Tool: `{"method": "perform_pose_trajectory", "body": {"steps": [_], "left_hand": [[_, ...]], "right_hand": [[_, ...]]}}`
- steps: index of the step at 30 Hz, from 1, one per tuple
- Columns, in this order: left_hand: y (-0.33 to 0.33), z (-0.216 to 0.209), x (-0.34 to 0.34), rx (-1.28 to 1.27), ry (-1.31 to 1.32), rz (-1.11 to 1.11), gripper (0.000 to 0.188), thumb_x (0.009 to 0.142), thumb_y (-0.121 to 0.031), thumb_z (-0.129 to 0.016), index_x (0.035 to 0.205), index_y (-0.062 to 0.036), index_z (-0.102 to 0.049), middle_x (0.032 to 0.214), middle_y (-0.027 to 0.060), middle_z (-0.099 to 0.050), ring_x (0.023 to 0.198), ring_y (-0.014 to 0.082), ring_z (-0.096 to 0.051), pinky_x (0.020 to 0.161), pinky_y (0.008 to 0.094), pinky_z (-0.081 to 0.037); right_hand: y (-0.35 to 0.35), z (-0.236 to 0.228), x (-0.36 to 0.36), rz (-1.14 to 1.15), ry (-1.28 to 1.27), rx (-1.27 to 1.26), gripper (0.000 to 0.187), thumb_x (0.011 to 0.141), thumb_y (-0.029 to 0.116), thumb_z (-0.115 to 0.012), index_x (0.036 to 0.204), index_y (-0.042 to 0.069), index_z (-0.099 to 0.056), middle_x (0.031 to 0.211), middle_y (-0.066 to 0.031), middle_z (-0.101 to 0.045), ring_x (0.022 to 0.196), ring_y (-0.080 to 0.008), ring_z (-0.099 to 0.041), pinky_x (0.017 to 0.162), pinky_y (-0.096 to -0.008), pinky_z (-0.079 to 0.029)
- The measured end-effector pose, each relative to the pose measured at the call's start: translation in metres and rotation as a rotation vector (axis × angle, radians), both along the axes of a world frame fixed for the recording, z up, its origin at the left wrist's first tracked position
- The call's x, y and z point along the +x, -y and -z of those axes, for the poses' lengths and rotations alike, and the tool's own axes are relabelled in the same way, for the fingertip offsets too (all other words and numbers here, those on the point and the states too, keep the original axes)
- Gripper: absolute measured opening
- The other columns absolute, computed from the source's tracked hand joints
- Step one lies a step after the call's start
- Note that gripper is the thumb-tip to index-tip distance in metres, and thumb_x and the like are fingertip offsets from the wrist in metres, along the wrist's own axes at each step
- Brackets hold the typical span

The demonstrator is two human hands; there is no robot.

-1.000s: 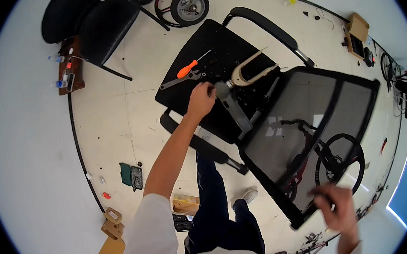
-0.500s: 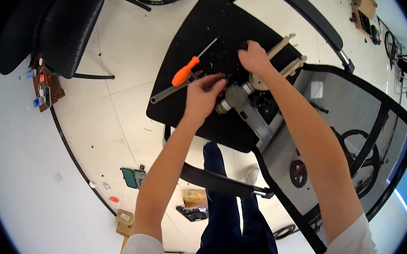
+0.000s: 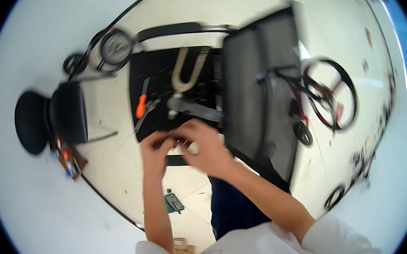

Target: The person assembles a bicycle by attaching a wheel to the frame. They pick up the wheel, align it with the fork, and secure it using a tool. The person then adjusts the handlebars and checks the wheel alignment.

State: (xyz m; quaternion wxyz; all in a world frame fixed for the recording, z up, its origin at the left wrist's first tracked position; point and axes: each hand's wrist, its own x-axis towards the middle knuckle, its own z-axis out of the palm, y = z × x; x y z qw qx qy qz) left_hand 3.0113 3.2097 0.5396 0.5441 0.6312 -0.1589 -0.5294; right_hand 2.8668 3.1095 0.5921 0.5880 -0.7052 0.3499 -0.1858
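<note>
My left hand [image 3: 156, 148] and my right hand [image 3: 202, 144] meet over the near edge of a black chair seat [image 3: 159, 63]. Their fingers are closed together around something small and dark, too blurred to name. Beyond them on the seat lie an orange-handled screwdriver [image 3: 141, 106] and, beside it, a wrench [image 3: 144, 117]. To the right of these tools rest a cream fork-shaped part [image 3: 183, 86] and a grey metal arm [image 3: 202, 111] with a rounded end. Small bits are scattered over the seat.
The chair's mesh backrest [image 3: 253, 84] rises at the right, with an armrest [image 3: 168, 31] along the far side. Beyond the backrest stands a large spoked wheel [image 3: 330, 94]. Another black chair [image 3: 69, 112] is at the left; a green case [image 3: 173, 202] lies on the floor.
Both hands have drawn back toward me from the parts and come together at the seat's near edge. My view has turned and shifted; the tools and parts still lie on the seat.
</note>
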Motion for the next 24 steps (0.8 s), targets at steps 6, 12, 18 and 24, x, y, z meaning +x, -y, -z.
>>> {"method": "perform_pose_trajectory", "body": {"steps": [6,12,18,24], "left_hand": [[-0.052,-0.118,-0.161,-0.084,-0.046,-0.013,0.004,0.078,0.002,-0.062,0.078,0.003,-0.058,0.078,0.0052,-0.061,0.069,0.0109,-0.056,0.064,0.0231,-0.046],[-0.037,-0.115,-0.386,0.078,-0.321,0.028,0.013,0.094,-0.008,-0.056,0.096,0.0045,-0.057,0.086,0.0124,-0.064,0.073,0.019,-0.062,0.061,0.0323,-0.048],[0.085,-0.058,-0.512,0.167,-0.287,0.312,0.028,0.097,-0.018,-0.055,0.101,0.0084,-0.063,0.087,0.0123,-0.067,0.074,0.0146,-0.061,0.066,0.0264,-0.049],[0.224,0.113,-0.567,0.026,0.335,0.338,0.026,0.095,-0.016,-0.057,0.107,0.0061,-0.062,0.09,0.0134,-0.068,0.076,0.0165,-0.063,0.067,0.0302,-0.051]], "right_hand": [[-0.035,-0.098,-0.185,-0.223,0.161,-0.126,0.023,0.082,0.009,-0.063,0.105,0.004,-0.06,0.099,-0.01,-0.057,0.08,-0.0287,-0.061,0.069,-0.0351,-0.052],[-0.02,-0.104,-0.408,-0.092,0.073,0.019,0.019,0.083,0.011,-0.065,0.101,0.004,-0.064,0.099,-0.0114,-0.06,0.083,-0.0287,-0.063,0.072,-0.0356,-0.053],[0.041,-0.089,-0.593,0.324,-0.112,0.215,0.015,0.08,-0.001,-0.068,0.095,-0.001,-0.064,0.091,-0.0098,-0.066,0.078,-0.0199,-0.066,0.071,-0.029,-0.053],[0.161,0.005,-0.705,0.752,-0.206,0.413,0.014,0.083,-0.003,-0.064,0.095,-0.009,-0.062,0.084,-0.0111,-0.066,0.079,-0.0158,-0.065,0.075,-0.0288,-0.053]]}}
